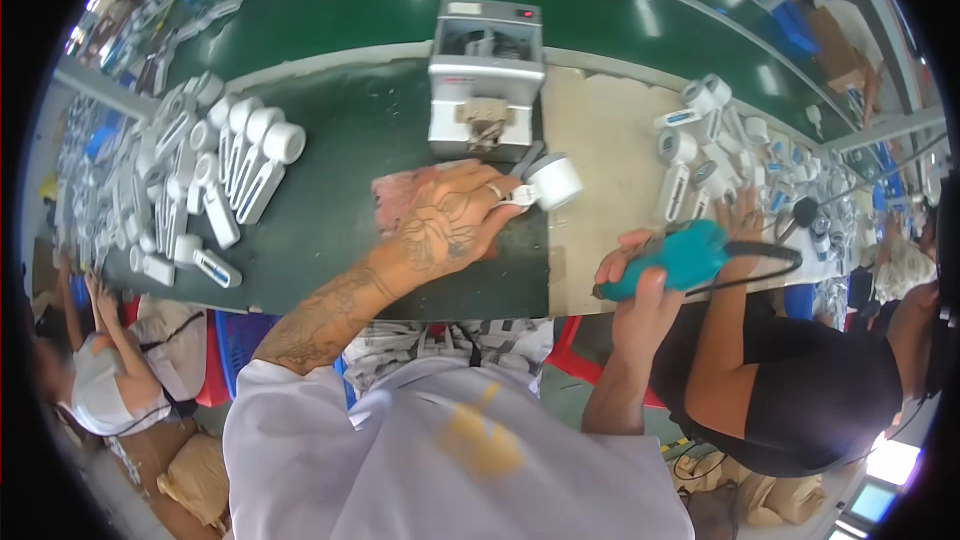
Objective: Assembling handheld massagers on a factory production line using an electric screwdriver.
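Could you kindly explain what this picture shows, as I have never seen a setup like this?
There is no robot here: a camera on a person's head looks down, and its wide lens bends straight edges. The left hand holds a white gadget with a round end. The right hand grips a teal handheld tool with a dark cord. On the table stands a silver-grey machine; a reddish cloth lies near the left hand. Similar white gadgets are heaped on both sides. Other people sit to either side.
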Tool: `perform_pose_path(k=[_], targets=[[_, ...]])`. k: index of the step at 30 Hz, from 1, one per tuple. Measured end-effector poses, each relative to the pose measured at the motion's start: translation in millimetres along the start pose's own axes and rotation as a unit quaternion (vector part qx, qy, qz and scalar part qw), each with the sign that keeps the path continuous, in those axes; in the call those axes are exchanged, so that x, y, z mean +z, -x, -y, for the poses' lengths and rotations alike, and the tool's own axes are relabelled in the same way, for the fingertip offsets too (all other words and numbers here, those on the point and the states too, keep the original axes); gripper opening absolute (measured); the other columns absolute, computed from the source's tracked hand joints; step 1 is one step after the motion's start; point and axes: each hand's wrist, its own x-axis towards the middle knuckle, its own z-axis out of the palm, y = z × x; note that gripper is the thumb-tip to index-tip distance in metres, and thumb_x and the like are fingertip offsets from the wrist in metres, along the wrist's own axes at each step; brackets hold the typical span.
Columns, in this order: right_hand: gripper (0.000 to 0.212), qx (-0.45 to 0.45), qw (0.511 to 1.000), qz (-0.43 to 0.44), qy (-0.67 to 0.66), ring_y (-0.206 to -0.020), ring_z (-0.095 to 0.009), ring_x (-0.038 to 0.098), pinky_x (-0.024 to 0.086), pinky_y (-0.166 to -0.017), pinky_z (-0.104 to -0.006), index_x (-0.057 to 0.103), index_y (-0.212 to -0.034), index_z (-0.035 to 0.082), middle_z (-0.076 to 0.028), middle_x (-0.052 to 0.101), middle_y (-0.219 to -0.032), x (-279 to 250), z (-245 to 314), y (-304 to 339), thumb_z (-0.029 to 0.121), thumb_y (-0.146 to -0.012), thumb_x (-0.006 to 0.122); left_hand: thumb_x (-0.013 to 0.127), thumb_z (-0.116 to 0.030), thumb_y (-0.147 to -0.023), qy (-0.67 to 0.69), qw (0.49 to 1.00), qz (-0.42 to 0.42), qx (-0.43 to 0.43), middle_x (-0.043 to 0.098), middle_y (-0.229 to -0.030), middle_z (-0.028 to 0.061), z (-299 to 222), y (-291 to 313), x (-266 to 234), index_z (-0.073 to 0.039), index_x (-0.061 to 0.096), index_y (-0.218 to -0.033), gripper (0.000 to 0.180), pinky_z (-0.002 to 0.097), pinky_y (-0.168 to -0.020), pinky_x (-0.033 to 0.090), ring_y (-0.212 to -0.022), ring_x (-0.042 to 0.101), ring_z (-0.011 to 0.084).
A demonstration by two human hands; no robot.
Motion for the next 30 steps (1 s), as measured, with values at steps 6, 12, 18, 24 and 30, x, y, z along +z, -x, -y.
perform_pose_path(k=[6, 12, 18, 24, 30], targets=[[0.063, -0.061, 0.987, 0.076, -0.127, -0.062, -0.015, 0.056, 0.045, -0.055, -0.0292, 0.056, -0.108, -0.004, -0.005, 0.056, -0.071, 82.6, -26.7, -56.1, 0.057, -0.093, 0.063, 0.065, -0.028, -0.092, 0.026, 0.995, 0.067, -0.072, 0.063, -0.105, 0.0106, 26.4, 41.1, -28.5, -0.007, 0.070, -0.106, 0.025, 0.0429, -0.094, 0.048, -0.104, 0.061, 0.0310], [0.054, -0.157, 0.982, 0.105, -0.026, -0.060, -0.018, 0.056, 0.046, -0.057, -0.0313, 0.057, -0.103, -0.004, -0.006, 0.054, -0.069, 156.1, -43.9, -109.0, 0.050, -0.098, 0.059, 0.071, -0.032, -0.088, -0.005, 1.000, 0.000, 0.021, 0.063, -0.112, 0.0056, 30.2, 54.2, -20.3, -0.011, 0.070, -0.111, 0.031, 0.0421, -0.089, 0.049, -0.103, 0.061, 0.0287], [0.044, -0.167, 0.977, 0.129, -0.021, -0.061, -0.018, 0.056, 0.047, -0.057, -0.0311, 0.056, -0.098, -0.002, -0.006, 0.054, -0.070, 163.1, -72.3, -118.3, 0.041, -0.101, 0.058, 0.067, -0.038, -0.090, -0.004, 0.999, -0.012, -0.042, 0.062, -0.107, 0.0087, 42.0, 49.1, -16.9, -0.006, 0.069, -0.111, 0.038, 0.0430, -0.096, 0.046, -0.104, 0.057, 0.0279], [0.040, -0.132, 0.983, 0.127, 0.013, -0.059, -0.017, 0.055, 0.046, -0.055, -0.0313, 0.054, -0.099, -0.001, -0.006, 0.053, -0.069, 163.7, -62.7, -110.4, 0.039, -0.102, 0.056, 0.066, -0.038, -0.090, -0.007, 0.999, -0.027, -0.040, 0.062, -0.108, 0.0087, 45.2, 48.1, -14.0, -0.006, 0.068, -0.114, 0.040, 0.0428, -0.095, 0.047, -0.104, 0.057, 0.0274], [0.040, -0.080, 0.989, 0.108, -0.054, -0.059, -0.013, 0.057, 0.046, -0.054, -0.0261, 0.059, -0.101, -0.002, -0.004, 0.058, -0.070, 145.2, -49.2, -83.6, 0.037, -0.098, 0.064, 0.071, -0.033, -0.087, -0.021, 0.999, -0.023, -0.040, 0.062, -0.111, 0.0062, 43.5, 48.8, -14.9, -0.007, 0.067, -0.119, 0.042, 0.0415, -0.091, 0.047, -0.099, 0.057, 0.0283]])
